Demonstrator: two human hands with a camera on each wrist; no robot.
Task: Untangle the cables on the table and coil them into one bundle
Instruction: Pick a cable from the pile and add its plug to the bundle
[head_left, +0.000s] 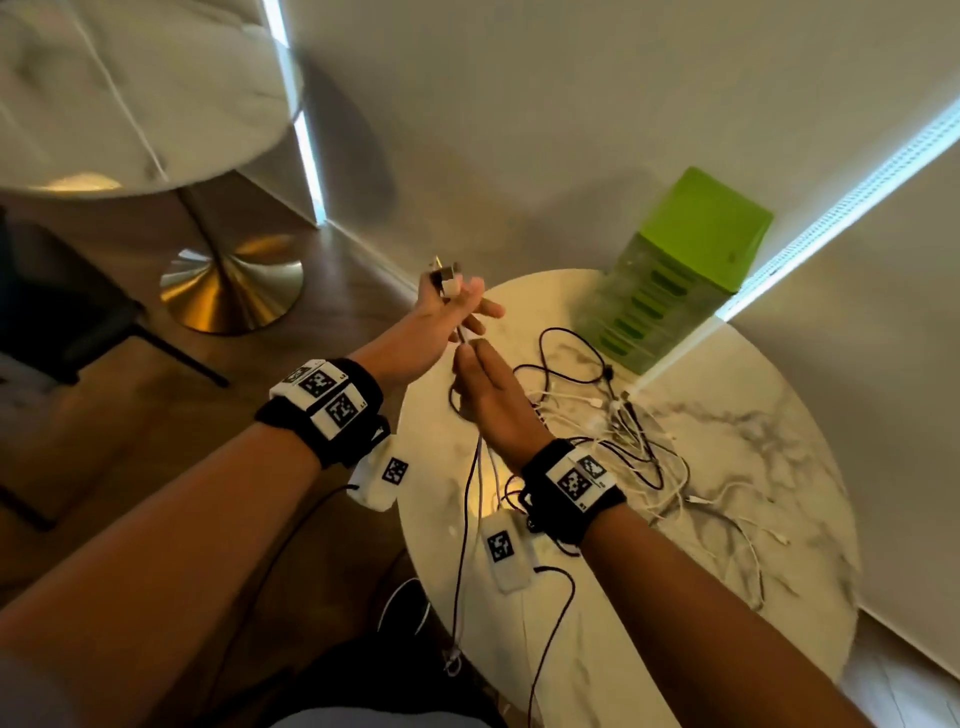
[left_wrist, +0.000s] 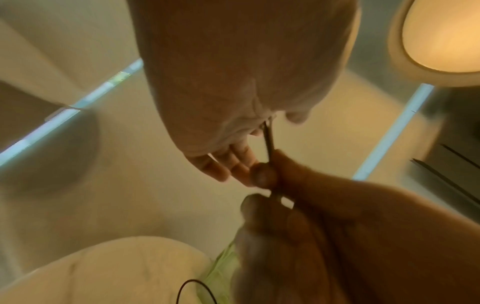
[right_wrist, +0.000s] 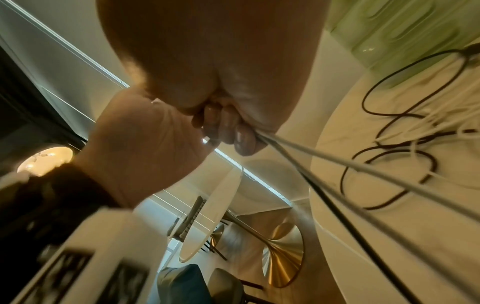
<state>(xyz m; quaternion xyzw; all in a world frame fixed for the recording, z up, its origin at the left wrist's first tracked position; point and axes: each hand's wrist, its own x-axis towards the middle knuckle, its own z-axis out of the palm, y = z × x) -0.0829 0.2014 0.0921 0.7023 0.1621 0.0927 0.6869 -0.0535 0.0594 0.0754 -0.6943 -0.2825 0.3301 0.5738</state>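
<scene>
My left hand (head_left: 451, 297) is raised over the table's left edge and pinches the plug ends (head_left: 444, 274) of a few black and white cables, its other fingers spread. Just below it my right hand (head_left: 470, 358) pinches the same cables (left_wrist: 269, 142); its fingertips (right_wrist: 237, 135) are closed round them. From there the strands (head_left: 470, 499) hang down past the table edge. The rest of the cables lie as a loose black and white tangle (head_left: 631, 431) on the round marble table (head_left: 753, 467), also seen in the right wrist view as dark loops (right_wrist: 405, 131).
A green plastic box (head_left: 678, 270) stands at the table's far side against the wall. A larger round table with a brass foot (head_left: 231, 288) and a dark chair (head_left: 62, 306) stand on the wooden floor to the left.
</scene>
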